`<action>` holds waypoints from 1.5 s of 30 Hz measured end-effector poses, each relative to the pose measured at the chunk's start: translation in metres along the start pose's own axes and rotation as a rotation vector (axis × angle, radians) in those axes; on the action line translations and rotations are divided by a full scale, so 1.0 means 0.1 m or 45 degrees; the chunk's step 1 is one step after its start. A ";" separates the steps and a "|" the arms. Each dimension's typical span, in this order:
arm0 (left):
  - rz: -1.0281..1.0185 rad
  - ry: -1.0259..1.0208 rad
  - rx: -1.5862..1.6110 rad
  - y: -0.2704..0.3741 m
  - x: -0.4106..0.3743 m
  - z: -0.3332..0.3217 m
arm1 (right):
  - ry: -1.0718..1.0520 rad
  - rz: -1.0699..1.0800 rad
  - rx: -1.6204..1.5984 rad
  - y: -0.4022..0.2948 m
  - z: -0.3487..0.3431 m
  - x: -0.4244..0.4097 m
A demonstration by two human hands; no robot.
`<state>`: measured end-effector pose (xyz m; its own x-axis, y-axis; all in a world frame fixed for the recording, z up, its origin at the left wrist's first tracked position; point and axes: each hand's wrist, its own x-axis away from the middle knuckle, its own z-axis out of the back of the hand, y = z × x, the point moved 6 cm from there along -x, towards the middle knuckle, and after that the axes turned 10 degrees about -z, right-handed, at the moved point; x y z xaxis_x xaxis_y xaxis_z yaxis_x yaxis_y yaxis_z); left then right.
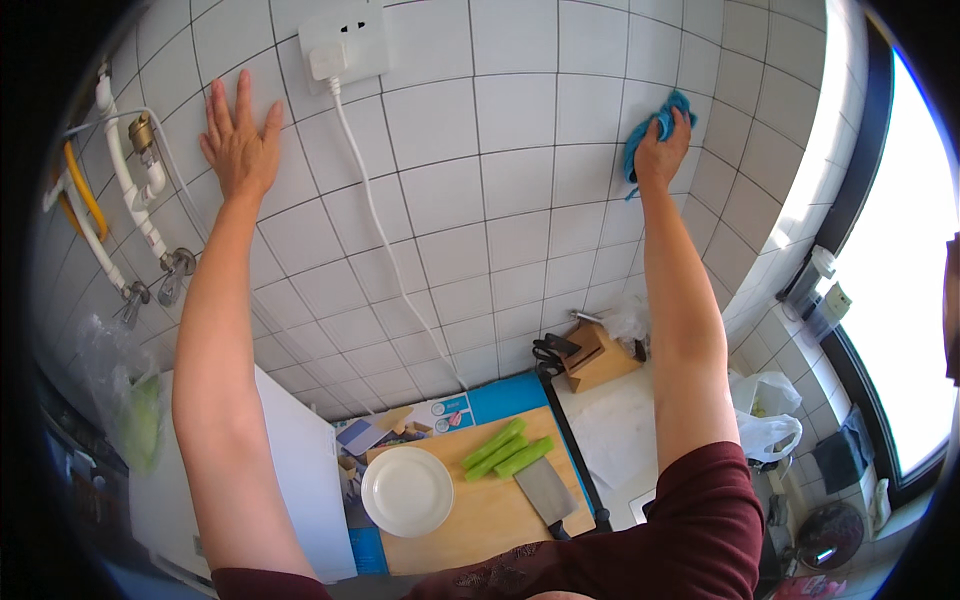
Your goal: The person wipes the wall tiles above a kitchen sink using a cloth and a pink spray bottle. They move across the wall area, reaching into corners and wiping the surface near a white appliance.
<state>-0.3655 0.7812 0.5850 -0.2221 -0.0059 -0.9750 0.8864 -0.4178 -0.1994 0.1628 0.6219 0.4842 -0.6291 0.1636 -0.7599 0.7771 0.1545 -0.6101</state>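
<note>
My left hand is spread against the white tiled wall, with nothing in it. It is between the white water pipes on the left and a wall socket that has a plug in it. Higher on the right, my right hand presses a bunched blue cloth to the tiles near the wall's corner. Part of the cloth is hidden under the fingers. A white power cord hangs down the wall between my arms.
Below are a wooden cutting board with peeled green stalks, a cleaver and a white plate. A knife block with scissors stands behind, right. Pipes run along the left; a bright window is at right.
</note>
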 end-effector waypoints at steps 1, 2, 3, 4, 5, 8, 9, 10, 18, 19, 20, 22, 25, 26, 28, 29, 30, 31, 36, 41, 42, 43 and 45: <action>-0.007 0.051 -0.020 0.07 -0.01 0.01 | 0.062 -0.044 -0.004 0.09 0.06 -0.08; -0.013 0.104 -0.037 0.14 -0.02 0.01 | 0.106 -0.137 0.001 0.18 0.03 -0.14; -0.024 0.142 -0.084 0.14 0.00 0.06 | 0.059 -0.074 -0.004 0.01 -0.08 -0.05; -0.035 0.155 -0.110 0.11 0.02 0.11 | 0.006 -0.022 -0.015 -0.22 -0.19 0.10; -0.043 0.169 -0.135 0.09 0.04 0.17 | -0.045 0.036 -0.026 -0.49 -0.29 0.25; -0.048 0.207 -0.133 0.15 0.04 0.15 | -0.286 0.484 -0.187 -1.42 -0.51 0.64; -0.047 0.218 -0.115 0.20 0.03 0.12 | -0.356 0.641 -0.217 -1.66 -0.55 0.77; -0.043 0.213 -0.104 0.22 0.05 0.09 | -0.439 0.783 -0.158 -1.89 -0.58 0.92; -0.081 0.216 -0.131 0.15 0.04 0.17 | -0.160 0.844 -0.300 -1.43 -0.44 -0.51; -0.075 0.224 -0.137 0.14 0.03 0.18 | -0.117 0.634 -0.162 -1.15 -0.38 -0.77; -0.075 0.218 -0.141 0.15 0.05 0.19 | -0.098 0.301 -0.198 -0.86 -0.31 -0.98; -0.068 0.220 -0.138 0.17 0.06 0.19 | -0.034 0.080 -0.165 -0.79 -0.32 -1.10; -0.066 0.238 -0.120 0.21 0.04 0.17 | -0.044 0.400 -0.130 -1.44 -0.68 -0.91; -0.066 0.239 -0.113 0.22 0.03 0.14 | -0.199 0.601 -0.259 -1.85 -0.76 -0.71; -0.067 0.207 -0.128 0.18 0.07 0.18 | -0.476 0.828 -0.131 -2.66 -0.84 -0.24; -0.067 0.197 -0.110 0.23 0.06 0.14 | -0.428 0.972 -0.152 -2.88 -0.88 -0.19; -0.065 0.182 -0.113 0.22 0.06 0.15 | -0.487 1.039 -0.121 -3.03 -0.93 -0.20; -0.070 0.172 -0.132 0.17 0.06 0.21 | -0.533 1.016 -0.114 -3.14 -0.93 -0.33; -0.060 0.192 -0.121 0.19 0.06 0.18 | -0.291 0.757 -0.036 -2.63 -0.99 -1.85; -0.095 0.233 -0.114 0.20 0.06 0.14 | -0.081 0.681 -0.150 -1.16 -0.61 -2.59; -0.108 0.243 -0.115 0.18 0.06 0.14 | -0.123 0.656 -0.124 -0.91 -0.57 -2.56; -0.120 0.242 -0.125 0.18 0.07 0.13 | -0.170 0.626 -0.099 -0.68 -0.53 -2.45; -0.145 0.246 -0.137 0.15 0.06 0.14 | -0.127 0.633 -0.004 -0.36 -0.39 -2.10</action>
<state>-0.3594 0.7622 0.5774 -0.2503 0.2136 -0.9443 0.9005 -0.3067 -0.3081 0.2663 0.6199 0.6748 -0.1783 0.1246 -0.9761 0.9821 0.0845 -0.1686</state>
